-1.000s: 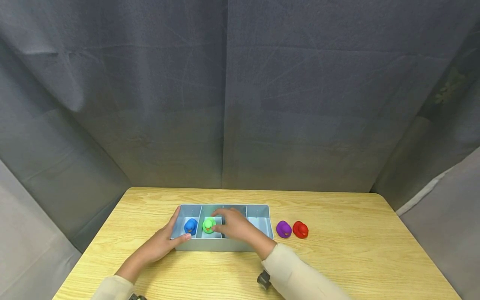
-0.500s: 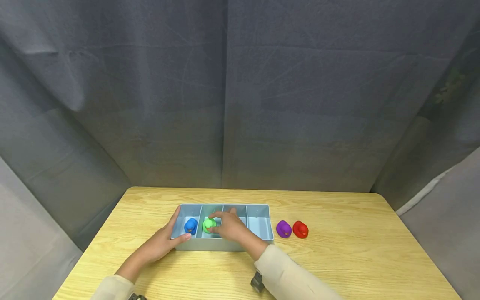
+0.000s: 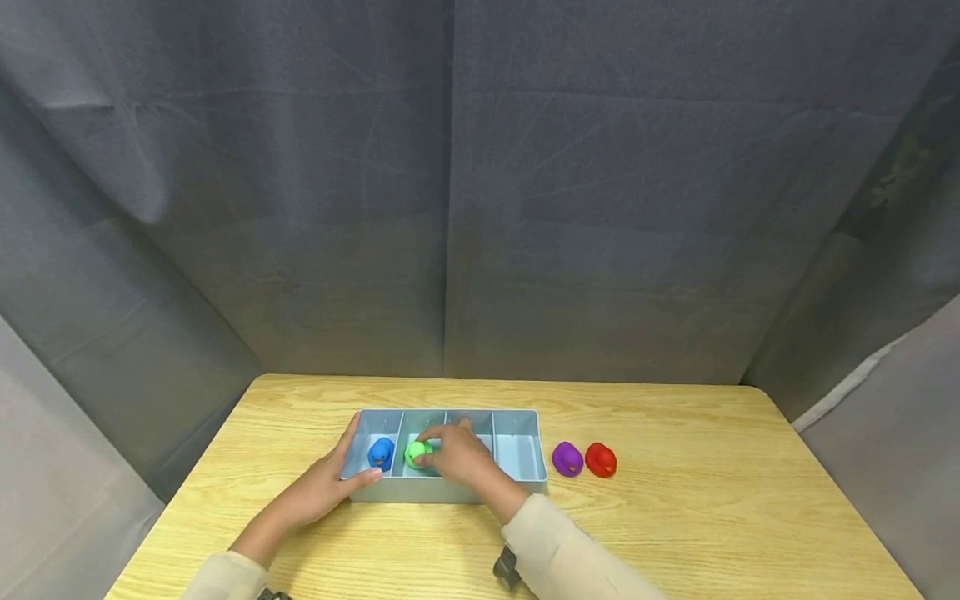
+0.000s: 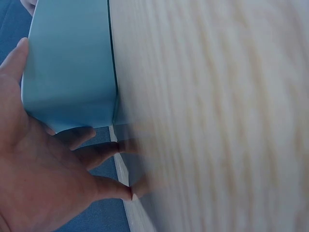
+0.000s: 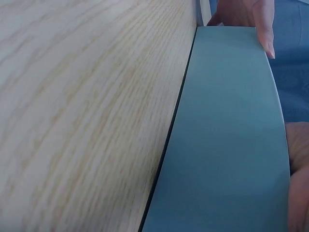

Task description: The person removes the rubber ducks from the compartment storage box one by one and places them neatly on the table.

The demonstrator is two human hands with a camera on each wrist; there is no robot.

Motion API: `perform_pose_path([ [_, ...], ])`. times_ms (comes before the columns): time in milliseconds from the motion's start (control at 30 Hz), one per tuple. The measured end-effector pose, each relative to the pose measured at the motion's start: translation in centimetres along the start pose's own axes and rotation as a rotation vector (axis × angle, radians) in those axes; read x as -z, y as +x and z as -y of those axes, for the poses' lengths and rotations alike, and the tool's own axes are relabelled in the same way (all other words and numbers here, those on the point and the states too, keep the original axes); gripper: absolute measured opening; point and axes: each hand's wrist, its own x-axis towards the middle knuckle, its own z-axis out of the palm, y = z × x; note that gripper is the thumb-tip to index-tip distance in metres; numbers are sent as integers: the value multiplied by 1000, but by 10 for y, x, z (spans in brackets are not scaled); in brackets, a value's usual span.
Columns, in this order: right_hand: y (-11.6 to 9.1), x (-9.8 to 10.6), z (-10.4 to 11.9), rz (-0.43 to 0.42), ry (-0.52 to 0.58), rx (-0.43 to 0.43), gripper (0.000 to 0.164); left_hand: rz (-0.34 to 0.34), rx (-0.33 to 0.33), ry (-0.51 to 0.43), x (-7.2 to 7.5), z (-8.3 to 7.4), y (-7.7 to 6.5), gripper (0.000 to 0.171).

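In the head view my right hand reaches into a light blue divided box and pinches a green rubber duck between thumb and forefinger, in the second compartment from the left. My left hand rests at the box's left end, fingers along the end wall and thumb over the front rim. The left wrist view shows that hand's fingers spread and nearly straight beside the box. A blue rubber duck sits in the leftmost compartment. Only part of the right hand shows in the right wrist view, behind the box wall.
To the right of the box, a purple rubber duck and a red rubber duck stand side by side on the wooden table. Grey curtains hang behind the table and at its sides.
My right hand has shifted slightly left, and its thumb and forefinger have come in onto the green duck, which has turned a little to the left. My left hand has stayed put.
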Motion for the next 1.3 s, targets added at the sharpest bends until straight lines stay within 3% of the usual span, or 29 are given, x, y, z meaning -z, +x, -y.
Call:
perform_pose_path([
  [367, -4, 0, 3, -39, -33, -34, 27, -2, 7, 11, 0, 0, 0, 98],
  [1300, -7, -1, 1, -73, 12, 27, 30, -2, -1, 8, 0, 2, 1, 98],
])
